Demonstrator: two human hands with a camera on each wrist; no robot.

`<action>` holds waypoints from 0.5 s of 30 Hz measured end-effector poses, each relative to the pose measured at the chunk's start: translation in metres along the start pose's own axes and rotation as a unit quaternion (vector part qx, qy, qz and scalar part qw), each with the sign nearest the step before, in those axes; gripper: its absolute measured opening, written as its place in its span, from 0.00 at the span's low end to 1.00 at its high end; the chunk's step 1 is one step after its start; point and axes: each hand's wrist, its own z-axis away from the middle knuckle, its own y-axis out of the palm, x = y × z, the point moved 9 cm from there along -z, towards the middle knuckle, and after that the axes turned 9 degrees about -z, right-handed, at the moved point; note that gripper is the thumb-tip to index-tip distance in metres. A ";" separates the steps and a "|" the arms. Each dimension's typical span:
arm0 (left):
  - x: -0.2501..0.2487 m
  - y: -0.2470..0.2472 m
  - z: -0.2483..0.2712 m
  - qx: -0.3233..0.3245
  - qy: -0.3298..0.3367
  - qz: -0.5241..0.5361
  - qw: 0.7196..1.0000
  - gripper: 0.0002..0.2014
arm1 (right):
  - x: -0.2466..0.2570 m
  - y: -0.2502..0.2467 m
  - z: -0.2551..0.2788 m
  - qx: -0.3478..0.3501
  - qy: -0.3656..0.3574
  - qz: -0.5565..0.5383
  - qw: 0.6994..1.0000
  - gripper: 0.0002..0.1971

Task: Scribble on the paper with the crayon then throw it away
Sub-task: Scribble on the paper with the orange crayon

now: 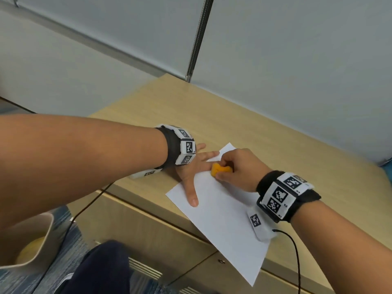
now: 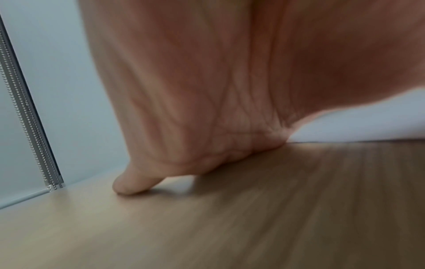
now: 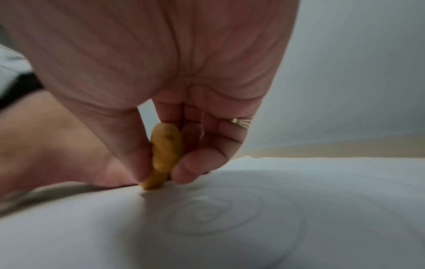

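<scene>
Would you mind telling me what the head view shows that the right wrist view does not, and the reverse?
Only the head view shows the left hand pressing flat on the paper, both wristbands, the paper overhanging the desk, and the bin on the floor. Only the right wrist view shows the crayon tip touching the paper, and a ring on one finger. Both show the right hand pinching the orange crayon over the paper.

Both arms were bare, each with a black wrist strap carrying white blocks printed with black square marker codes. A thin black cable ran off the right one. Gold ring too, dark navy trousers.
</scene>
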 end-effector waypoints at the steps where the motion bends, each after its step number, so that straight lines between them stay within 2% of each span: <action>1: 0.001 0.000 -0.001 0.002 -0.001 -0.005 1.000 0.70 | 0.007 0.004 0.002 0.006 -0.014 0.006 1.000 0.12; 3: 0.002 0.001 -0.002 0.010 -0.005 -0.020 1.000 0.69 | 0.032 0.024 0.016 0.063 -0.065 0.006 0.996 0.10; 5: 0.002 0.000 -0.001 0.010 -0.006 -0.025 1.000 0.67 | 0.044 0.035 0.027 0.115 -0.080 -0.010 0.990 0.11; 7: 0.002 0.001 -0.001 0.001 -0.003 -0.012 1.000 0.69 | 0.030 0.021 0.013 0.096 -0.052 0.011 0.994 0.11; 10: 0.004 0.001 -0.004 -0.016 -0.002 0.006 1.000 0.73 | 0.006 -0.006 -0.010 0.015 -0.005 0.048 0.999 0.11; 11: 0.004 0.001 -0.005 -0.016 0.000 -0.002 1.000 0.73 | 0.009 -0.003 -0.009 0.015 -0.009 0.043 0.999 0.11; 15: 0.003 -0.001 -0.003 -0.003 0.001 -0.025 1.000 0.67 | 0.044 0.033 0.021 0.109 -0.072 0.000 0.991 0.11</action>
